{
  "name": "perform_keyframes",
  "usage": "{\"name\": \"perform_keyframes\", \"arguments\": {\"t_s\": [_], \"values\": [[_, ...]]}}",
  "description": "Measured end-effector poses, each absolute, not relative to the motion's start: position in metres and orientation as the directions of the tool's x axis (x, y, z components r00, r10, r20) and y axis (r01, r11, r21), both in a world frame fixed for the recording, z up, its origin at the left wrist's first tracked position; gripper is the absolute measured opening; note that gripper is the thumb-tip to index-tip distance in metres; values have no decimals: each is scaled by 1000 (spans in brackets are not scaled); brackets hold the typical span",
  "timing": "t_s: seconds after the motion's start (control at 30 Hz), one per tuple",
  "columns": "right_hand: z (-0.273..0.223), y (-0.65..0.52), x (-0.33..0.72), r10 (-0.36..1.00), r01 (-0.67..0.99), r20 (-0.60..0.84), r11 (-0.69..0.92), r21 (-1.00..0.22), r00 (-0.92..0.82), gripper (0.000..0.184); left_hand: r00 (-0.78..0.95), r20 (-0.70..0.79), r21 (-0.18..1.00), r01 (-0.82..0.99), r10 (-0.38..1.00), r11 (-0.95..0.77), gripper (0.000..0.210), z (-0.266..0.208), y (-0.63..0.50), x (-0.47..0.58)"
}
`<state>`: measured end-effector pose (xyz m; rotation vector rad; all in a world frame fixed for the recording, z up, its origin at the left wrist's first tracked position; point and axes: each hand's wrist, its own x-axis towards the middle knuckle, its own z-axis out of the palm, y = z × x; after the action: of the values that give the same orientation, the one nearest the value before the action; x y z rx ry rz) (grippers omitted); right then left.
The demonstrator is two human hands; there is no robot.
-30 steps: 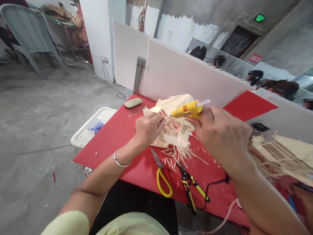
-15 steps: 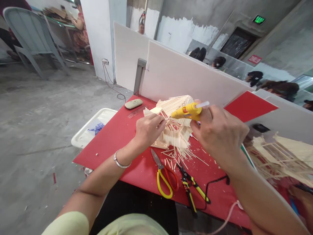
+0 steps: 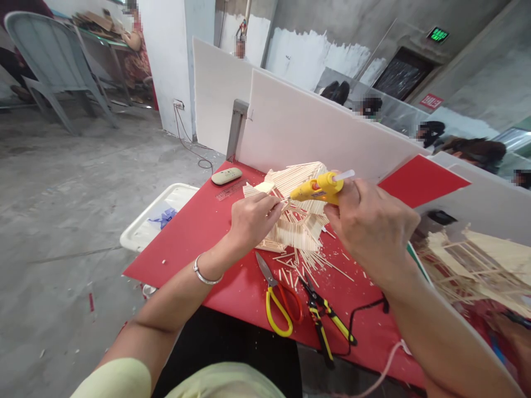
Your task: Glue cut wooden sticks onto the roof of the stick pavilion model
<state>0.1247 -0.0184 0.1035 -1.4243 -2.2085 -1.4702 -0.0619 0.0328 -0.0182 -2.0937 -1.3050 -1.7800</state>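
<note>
Looking down over the red table point(image 3: 199, 232), I am seeing it taking up most of the view, with a white partition point(image 3: 307, 132) standing along its far edge and a white tray point(image 3: 145, 221) sitting just off its left side. Sitting near the middle of the table is the stick model point(image 3: 296, 221), a pale house-like frame of thin sticks, and I am judging it is placed there so both hands can reach it from either side. My right hand point(image 3: 373, 226) is wrapping closed around the grip of the yellow glue gun point(image 3: 317, 189), holding it level with the nozzle pointing left at the upper part of the model, the angle likely chosen so the tip meets one joint. My left hand point(image 3: 251, 218) is resting against the model's left side with the fingers pinching narrow at a stick right by the nozzle, probably steadying that piece where the glue is landing; I cannot tell how firmly it is gripping. Lying in front of the model, near the table's near edge, are the scissors point(image 3: 276, 301) and the pliers point(image 3: 321, 315), side by side and within easy reach. Scattering between them and the model are loose sticks point(image 3: 315, 262), apparently cut stock. A small remote point(image 3: 226, 176) is lying at the far left corner.
</note>
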Motion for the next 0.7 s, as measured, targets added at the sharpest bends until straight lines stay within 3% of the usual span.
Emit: {"name": "perform_keyframes", "arguments": {"t_s": [0.4,0.7], "values": [[101,-18,127,610,750,567,71,658,-554,27,-44,840,432,659,542,-616,23,-12,30,-64],[101,-20,132,626,799,594,81,595,-506,23,-32,844,402,699,536,-592,24,-8,32,-61]]}}
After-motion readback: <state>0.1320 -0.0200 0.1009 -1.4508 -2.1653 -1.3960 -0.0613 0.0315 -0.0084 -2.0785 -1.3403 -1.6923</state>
